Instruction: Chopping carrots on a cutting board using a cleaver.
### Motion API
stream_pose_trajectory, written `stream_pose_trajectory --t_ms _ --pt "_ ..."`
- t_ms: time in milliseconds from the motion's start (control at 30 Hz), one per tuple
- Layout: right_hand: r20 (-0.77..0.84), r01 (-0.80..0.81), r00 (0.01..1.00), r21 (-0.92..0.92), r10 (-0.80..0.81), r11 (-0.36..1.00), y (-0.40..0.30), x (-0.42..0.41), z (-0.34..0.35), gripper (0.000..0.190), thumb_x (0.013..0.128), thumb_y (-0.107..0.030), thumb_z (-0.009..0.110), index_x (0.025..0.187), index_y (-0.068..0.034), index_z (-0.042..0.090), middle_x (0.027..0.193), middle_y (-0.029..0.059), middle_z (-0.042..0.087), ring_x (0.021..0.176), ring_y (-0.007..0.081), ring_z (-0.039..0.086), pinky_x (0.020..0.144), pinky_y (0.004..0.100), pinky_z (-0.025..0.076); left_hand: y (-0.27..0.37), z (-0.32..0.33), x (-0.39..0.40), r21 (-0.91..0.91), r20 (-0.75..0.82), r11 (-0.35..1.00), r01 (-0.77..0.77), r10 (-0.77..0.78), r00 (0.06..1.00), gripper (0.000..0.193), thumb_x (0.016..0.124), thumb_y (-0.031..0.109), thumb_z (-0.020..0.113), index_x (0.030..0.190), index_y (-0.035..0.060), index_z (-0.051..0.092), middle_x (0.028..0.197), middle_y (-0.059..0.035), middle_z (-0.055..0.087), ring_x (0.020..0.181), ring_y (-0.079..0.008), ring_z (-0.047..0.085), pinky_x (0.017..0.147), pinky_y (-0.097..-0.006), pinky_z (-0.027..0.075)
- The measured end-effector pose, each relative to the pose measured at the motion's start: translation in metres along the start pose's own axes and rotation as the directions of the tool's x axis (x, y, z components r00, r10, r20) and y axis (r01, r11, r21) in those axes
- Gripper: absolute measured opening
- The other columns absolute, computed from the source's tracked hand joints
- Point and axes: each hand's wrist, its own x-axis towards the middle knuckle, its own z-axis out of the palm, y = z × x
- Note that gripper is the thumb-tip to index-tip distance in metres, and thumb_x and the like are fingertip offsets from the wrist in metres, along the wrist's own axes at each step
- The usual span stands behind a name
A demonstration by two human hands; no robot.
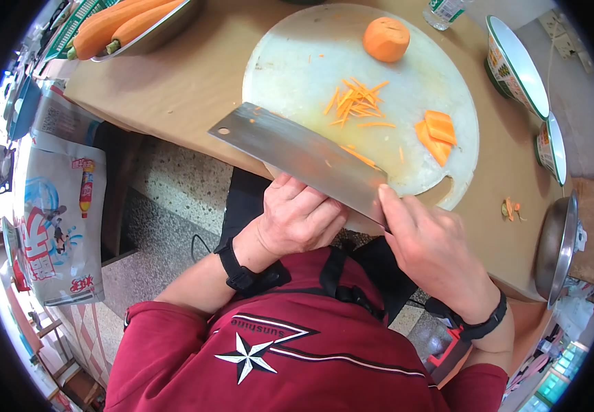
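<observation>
My right hand (423, 239) grips the handle end of a wide steel cleaver (297, 154). The blade slants to the upper left over the near edge of a round white cutting board (302, 67), its flat face up. My left hand (302, 213) is curled against the blade's near side; whatever lies under its fingers is hidden. A few orange strips show along the blade's far edge. Beyond it lies a small heap of carrot shreds (356, 100). Two carrot slices (438, 134) overlap at the right of the board, and a thick carrot piece (387, 39) sits at its far side.
Whole carrots (121, 26) fill a metal tray at the far left. Two enamel bowls (521, 67) and a steel basin (557, 247) line the right. Carrot trimmings (510, 208) lie by the basin. A plastic bottle (442, 13) stands at the back.
</observation>
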Motion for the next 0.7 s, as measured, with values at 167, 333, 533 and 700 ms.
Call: stream_pose_trajectory --t_ms 167,333,533,700 --pt "-0.073 0.011 0.997 0.006 -0.011 1.0 0.003 -0.002 0.005 0.03 0.089 -0.009 0.062 0.115 0.006 0.06 0.072 0.0083 0.055 0.053 0.0205 0.062 0.048 0.0322 0.05 0.001 0.0 -0.001 -0.017 0.006 1.0 0.008 -0.008 1.0 0.022 0.061 0.01 0.074 0.083 0.0075 0.072 0.096 -0.0068 0.068 0.09 -0.0242 0.066 0.088 -0.0379 0.051" --pt "-0.032 -0.04 0.999 0.012 0.04 0.999 0.002 -0.028 -0.007 0.036 0.083 -0.006 0.066 0.116 0.006 0.06 0.072 0.0074 0.054 0.055 0.0201 0.061 0.05 0.0327 0.049 -0.001 -0.001 -0.003 -0.002 0.029 1.0 0.002 -0.002 1.0 0.025 0.059 0.011 0.074 0.084 0.008 0.073 0.099 -0.0075 0.068 0.094 -0.0258 0.066 0.091 -0.0402 0.051" --pt "0.02 -0.056 0.998 -0.008 0.056 0.998 -0.002 -0.05 -0.017 0.047 0.078 -0.004 0.069 0.123 0.006 0.059 0.071 0.006 0.051 0.055 0.018 0.057 0.05 0.0325 0.047 -0.003 0.001 -0.012 0.015 0.028 0.999 -0.037 0.037 0.999 0.03 0.057 0.014 0.075 0.086 0.0084 0.075 0.101 -0.0085 0.069 0.103 -0.0288 0.064 0.094 -0.0429 0.05" --pt "0.064 -0.048 0.997 -0.007 0.049 0.999 -0.003 -0.054 -0.021 0.052 0.077 -0.005 0.068 0.127 0.008 0.056 0.073 0.0064 0.05 0.056 0.0181 0.057 0.051 0.0327 0.047 -0.004 0.002 -0.013 0.022 0.01 0.999 -0.05 0.05 0.999 0.035 0.055 0.015 0.075 0.089 0.0068 0.076 0.103 -0.0096 0.069 0.102 -0.0286 0.066 0.092 -0.0423 0.052"
